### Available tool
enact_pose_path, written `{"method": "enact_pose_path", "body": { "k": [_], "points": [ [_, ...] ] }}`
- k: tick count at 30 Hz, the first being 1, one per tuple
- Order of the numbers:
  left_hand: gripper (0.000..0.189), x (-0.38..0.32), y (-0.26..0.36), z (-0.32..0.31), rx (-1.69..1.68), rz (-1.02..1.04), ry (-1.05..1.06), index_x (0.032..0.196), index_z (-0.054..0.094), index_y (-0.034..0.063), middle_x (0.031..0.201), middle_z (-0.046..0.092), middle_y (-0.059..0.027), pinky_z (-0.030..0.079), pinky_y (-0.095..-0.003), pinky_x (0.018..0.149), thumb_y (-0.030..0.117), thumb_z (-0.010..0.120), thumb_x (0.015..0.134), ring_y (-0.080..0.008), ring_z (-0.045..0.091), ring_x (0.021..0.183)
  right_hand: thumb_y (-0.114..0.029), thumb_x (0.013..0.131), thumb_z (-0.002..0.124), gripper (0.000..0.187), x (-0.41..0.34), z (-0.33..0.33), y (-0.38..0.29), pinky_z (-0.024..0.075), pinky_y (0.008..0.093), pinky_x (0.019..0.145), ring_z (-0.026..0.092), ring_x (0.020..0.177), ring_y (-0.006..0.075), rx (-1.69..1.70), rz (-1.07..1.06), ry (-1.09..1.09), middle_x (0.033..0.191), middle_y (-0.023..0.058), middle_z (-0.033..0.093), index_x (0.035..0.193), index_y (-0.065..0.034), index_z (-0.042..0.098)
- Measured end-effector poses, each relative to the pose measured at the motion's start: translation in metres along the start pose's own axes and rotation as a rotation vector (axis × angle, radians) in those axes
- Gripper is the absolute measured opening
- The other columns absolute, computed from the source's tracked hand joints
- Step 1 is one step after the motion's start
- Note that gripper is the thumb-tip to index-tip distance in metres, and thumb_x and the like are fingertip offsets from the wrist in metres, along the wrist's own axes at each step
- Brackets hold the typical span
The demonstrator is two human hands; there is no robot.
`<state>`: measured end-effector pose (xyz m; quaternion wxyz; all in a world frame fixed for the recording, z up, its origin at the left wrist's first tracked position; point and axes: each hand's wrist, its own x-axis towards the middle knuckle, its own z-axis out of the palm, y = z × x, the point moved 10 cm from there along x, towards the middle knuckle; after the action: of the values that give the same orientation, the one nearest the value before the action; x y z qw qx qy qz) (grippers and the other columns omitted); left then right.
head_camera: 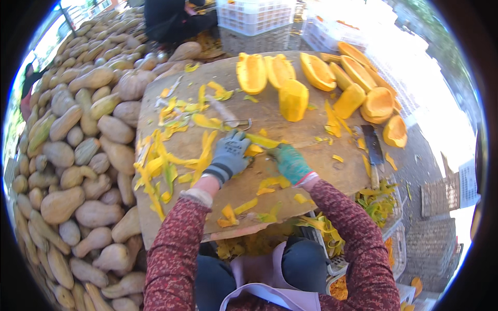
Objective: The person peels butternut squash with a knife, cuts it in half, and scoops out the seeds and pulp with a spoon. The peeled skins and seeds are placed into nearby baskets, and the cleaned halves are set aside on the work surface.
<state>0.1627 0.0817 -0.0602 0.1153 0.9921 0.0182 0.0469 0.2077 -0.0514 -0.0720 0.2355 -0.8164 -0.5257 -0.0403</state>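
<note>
My left hand [232, 151], in a grey-blue glove, rests low over the middle of the wooden board [221, 182], beside strips of squash peel. Its fingers touch or lie next to peel; whether they grip any is unclear. At the right, my right hand [288, 161], in a green glove, has its fingertips at the end of a long yellow-green peel strip [262, 140]; its grip is hard to make out. A peeler [223, 110] with a pale handle lies just beyond my left hand. Peeled, hollowed squash halves [252, 74] and a peeled squash piece [293, 101] stand at the far side.
A cleaver [373, 145] lies at the board's right edge. Unpeeled squashes [99, 214] are heaped at the left. White plastic crates [255, 17] stand beyond the board, near a person in dark clothes [171, 23]. Crates with peel [375, 206] sit at the lower right.
</note>
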Motion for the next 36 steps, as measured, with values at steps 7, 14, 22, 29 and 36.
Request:
{"method": "enact_pose_path", "body": {
  "k": [7,14,22,29,36],
  "points": [
    [0.043,-0.009,-0.096,-0.039,-0.111,-0.209,0.293,0.12,0.061,0.0116,0.14,0.049,-0.0131,0.039,-0.0444,0.107,0.021,0.069,0.079,-0.0339,0.045,0.129,-0.015,0.084,0.065,0.025,-0.01,-0.022,-0.017,0.0499,0.0435,0.081,0.061,0.092,0.0349,0.089,0.065,-0.102,0.098,0.0147,0.063,0.108,-0.0091,0.067],
    [0.05,-0.13,-0.23,-0.084,0.149,-0.497,0.511,0.126,0.059,0.0095,0.131,0.054,-0.0201,0.039,-0.0488,0.104,0.041,0.06,0.088,-0.0406,0.047,0.124,-0.024,0.085,0.068,0.032,0.07,-0.015,-0.044,0.0496,0.0417,0.089,0.061,0.103,0.0345,0.031,0.111,-0.051,0.113,0.0163,0.063,0.112,-0.0074,0.067],
    [0.047,-0.196,-0.173,-0.009,-0.013,-0.409,0.271,0.134,0.052,0.0076,0.138,0.047,-0.0246,0.034,-0.0472,0.11,0.031,0.057,0.092,-0.0419,0.044,0.129,-0.032,0.086,0.067,0.045,0.112,0.051,-0.096,0.0449,0.0484,0.099,0.051,0.121,0.0391,-0.237,0.039,-0.265,0.135,0.0171,0.053,0.124,-0.0086,0.061],
    [0.047,-0.14,-0.075,-0.044,-0.649,-0.157,0.267,0.135,0.052,0.0081,0.137,0.048,-0.0255,0.041,-0.0451,0.104,0.02,0.058,0.09,-0.0409,0.051,0.122,-0.023,0.085,0.064,0.034,0.066,0.027,-0.091,0.051,0.0452,0.081,0.06,0.102,0.0358,0.015,-0.068,-0.341,0.119,0.0153,0.06,0.116,-0.0078,0.062],
    [0.037,-0.071,-0.254,-0.113,-0.062,-0.414,0.605,0.126,0.062,0.0118,0.131,0.057,-0.0199,0.041,-0.042,0.105,0.022,0.062,0.09,-0.0375,0.053,0.121,-0.009,0.078,0.065,0.043,0.161,0.058,-0.19,0.0484,0.0448,0.095,0.053,0.121,0.0366,-0.208,-0.471,-0.123,0.131,0.0111,0.058,0.121,-0.0134,0.062]
  ]
}}
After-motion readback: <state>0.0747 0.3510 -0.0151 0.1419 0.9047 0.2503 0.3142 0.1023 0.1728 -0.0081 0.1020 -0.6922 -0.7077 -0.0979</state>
